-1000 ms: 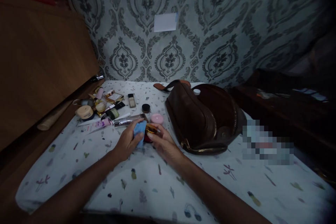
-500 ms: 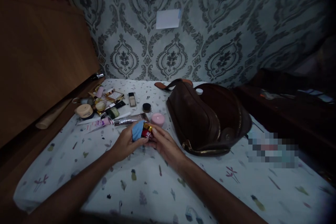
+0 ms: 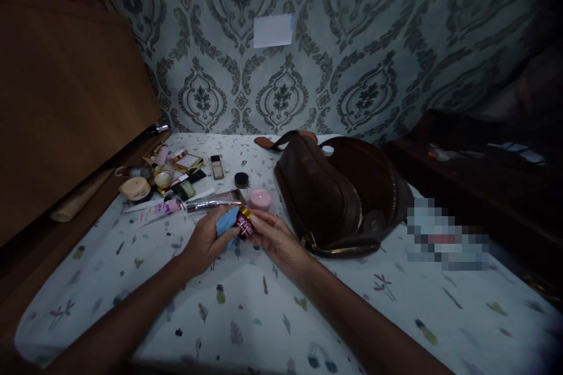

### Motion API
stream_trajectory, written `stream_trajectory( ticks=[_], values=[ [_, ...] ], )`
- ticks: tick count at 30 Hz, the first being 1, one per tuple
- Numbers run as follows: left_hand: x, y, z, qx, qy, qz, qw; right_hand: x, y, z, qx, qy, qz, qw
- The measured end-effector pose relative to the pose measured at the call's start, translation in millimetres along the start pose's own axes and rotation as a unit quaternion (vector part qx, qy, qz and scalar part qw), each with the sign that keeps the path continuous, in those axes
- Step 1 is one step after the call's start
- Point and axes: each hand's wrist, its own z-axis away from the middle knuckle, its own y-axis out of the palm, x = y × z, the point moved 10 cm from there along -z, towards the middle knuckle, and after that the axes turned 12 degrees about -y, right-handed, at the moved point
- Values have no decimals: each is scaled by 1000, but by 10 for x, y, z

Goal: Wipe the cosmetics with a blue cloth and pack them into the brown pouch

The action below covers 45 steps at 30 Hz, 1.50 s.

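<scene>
My left hand (image 3: 208, 241) is closed on a crumpled blue cloth (image 3: 226, 221), which touches the side of a small dark red jar (image 3: 244, 226) with a gold lid (image 3: 244, 211) and pale lettering. On the jar's other side, my right hand (image 3: 273, 237) grips it between thumb and fingers. Just beyond the hands lie a pink round container (image 3: 260, 200) and a silvery-brown tube (image 3: 215, 200). A black-lidded little pot (image 3: 241, 180) and a glass bottle with a black cap (image 3: 217, 167) stand farther back.
A brown leather bag (image 3: 316, 193) gapes to the right, with a white cap (image 3: 328, 151) at its opening. Several cosmetics, among them a beige-lidded jar (image 3: 135, 189) and a pink-and-white tube (image 3: 159, 211), crowd the left. Wooden furniture (image 3: 74, 105) borders that side; a patterned wall rises behind.
The jar has been turned in my hands, so its lettered red side now faces up toward me. The blue cloth has shifted slightly left. Objects on the patterned sheet stay in place.
</scene>
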Motion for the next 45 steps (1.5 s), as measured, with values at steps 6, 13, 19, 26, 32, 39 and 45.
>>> stream_trajectory(
  ticks=[6,13,19,26,32,39,45],
  values=[
    [-31,25,47,-22,60,-68,996,-30,-4,28,-18,12,-26,999],
    [109,11,-25,3,-31,-14,999,-64,11,26,12,-9,36,999],
    [352,161,-67,82,-137,168,973,58,7,-6,21,-72,103,992],
    [441,311,-29,167,-231,294,912,208,55,-11,49,-143,209,966],
    [703,313,120,175,-327,288,883,329,71,36,49,-221,300,927],
    [693,372,142,181,-358,347,848,478,126,153,46,-294,394,870],
    [608,393,144,194,-346,353,847,588,211,228,60,-342,414,841]
  ],
)
